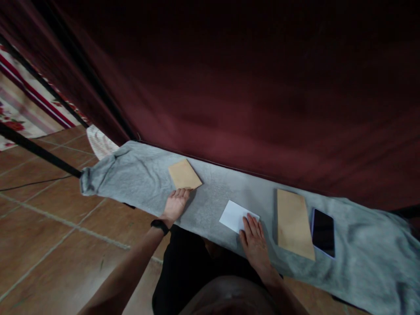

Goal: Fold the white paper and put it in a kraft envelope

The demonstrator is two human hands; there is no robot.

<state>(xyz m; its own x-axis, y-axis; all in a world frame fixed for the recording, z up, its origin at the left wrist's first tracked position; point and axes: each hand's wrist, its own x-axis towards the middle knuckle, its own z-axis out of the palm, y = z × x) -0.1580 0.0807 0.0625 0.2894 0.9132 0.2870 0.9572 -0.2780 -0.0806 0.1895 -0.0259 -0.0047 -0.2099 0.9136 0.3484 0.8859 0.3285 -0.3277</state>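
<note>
Nearest the lens, a dark lap sits below the long grey cloth-covered bench point(213, 197). On that bench, toward its right end, lies a large tan rectangular envelope point(293, 224), with a black slab phone point(323, 232) just beside it. Near the bench's left end lies a small tan envelope point(184, 174); the left hand point(175, 204), fingers loosely extended, touches its near edge. At the bench's middle, the right hand point(254, 240) rests flat and open on a white paper sheet point(234, 215).

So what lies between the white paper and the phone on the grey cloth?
In the head view, a long tan envelope lies between the white paper and the phone, flat on the grey cloth.
</note>
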